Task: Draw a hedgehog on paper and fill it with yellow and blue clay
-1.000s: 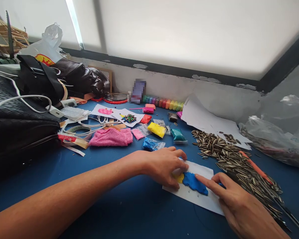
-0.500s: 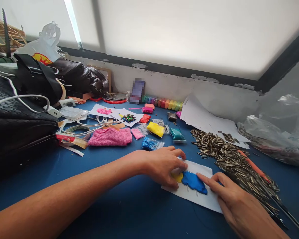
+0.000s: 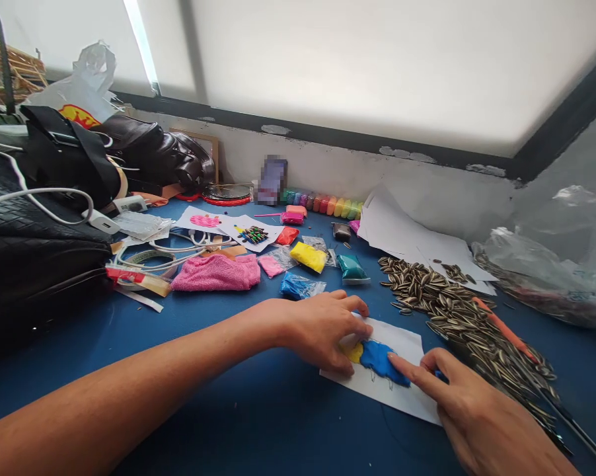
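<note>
A sheet of white paper (image 3: 392, 395) lies on the table, bearing a flattened patch of blue modelling clay (image 3: 374, 358) with a smaller yellow clay patch (image 3: 356, 352) at its left. Drawn lines show along the blue patch's lower edge. My left hand (image 3: 325, 330) rests over the paper's left side, fingers apart and fingertips on the sheet, partly covering the yellow patch. The index finger of my right hand (image 3: 461, 390) presses on the right part of the blue clay. Its other fingers are curled around a small blue clay lump (image 3: 441, 376), mostly hidden.
Striped sunflower seeds (image 3: 456, 317) are heaped at the right, with an orange-handled tool (image 3: 503, 327) among them. Bagged clay, including a yellow packet (image 3: 308, 257) and a teal packet (image 3: 352, 268), lies beyond my hands. A pink cloth (image 3: 216, 272) and black bag (image 3: 40, 258) are at left.
My right index fingertip has shifted slightly left and down, further onto the blue clay. My left hand stays in place on the paper; the view has shifted a little.
</note>
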A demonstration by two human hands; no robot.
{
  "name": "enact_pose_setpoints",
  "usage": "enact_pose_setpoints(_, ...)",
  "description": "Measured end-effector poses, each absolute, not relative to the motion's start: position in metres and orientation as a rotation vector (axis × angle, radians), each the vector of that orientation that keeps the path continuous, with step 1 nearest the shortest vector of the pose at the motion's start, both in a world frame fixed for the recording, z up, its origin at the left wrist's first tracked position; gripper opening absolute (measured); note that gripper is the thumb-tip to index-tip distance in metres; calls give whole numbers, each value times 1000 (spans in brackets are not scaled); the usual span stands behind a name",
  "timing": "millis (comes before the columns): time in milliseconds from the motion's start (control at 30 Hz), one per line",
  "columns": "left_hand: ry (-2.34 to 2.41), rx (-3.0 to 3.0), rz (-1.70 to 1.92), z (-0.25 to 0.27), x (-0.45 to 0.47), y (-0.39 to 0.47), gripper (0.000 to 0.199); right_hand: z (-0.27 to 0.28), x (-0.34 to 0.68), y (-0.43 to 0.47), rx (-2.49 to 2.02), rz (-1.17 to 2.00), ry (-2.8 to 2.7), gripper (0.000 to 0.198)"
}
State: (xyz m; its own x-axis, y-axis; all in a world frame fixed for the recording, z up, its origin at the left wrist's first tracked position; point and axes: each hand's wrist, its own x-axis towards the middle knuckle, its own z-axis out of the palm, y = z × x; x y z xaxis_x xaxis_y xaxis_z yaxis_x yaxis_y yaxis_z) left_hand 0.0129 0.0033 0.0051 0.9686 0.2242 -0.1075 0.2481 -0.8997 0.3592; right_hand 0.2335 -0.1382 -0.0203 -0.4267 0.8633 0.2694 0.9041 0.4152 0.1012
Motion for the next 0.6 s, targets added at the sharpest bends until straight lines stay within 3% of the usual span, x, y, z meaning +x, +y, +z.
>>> enact_pose_setpoints(233,339,2751,-108,6,13,2,41,-27,235,-138,-1589,-419,-2469,56)
enact_pose_setpoints(467,339,2743,-85,6,12,3,39,-15,233,-134,-1638,-112,-2369,44)
enact_pose_setpoints(600,339,2736,-94,6,12,3,37,-8,234,-133,-1643,-154,-2322,40)
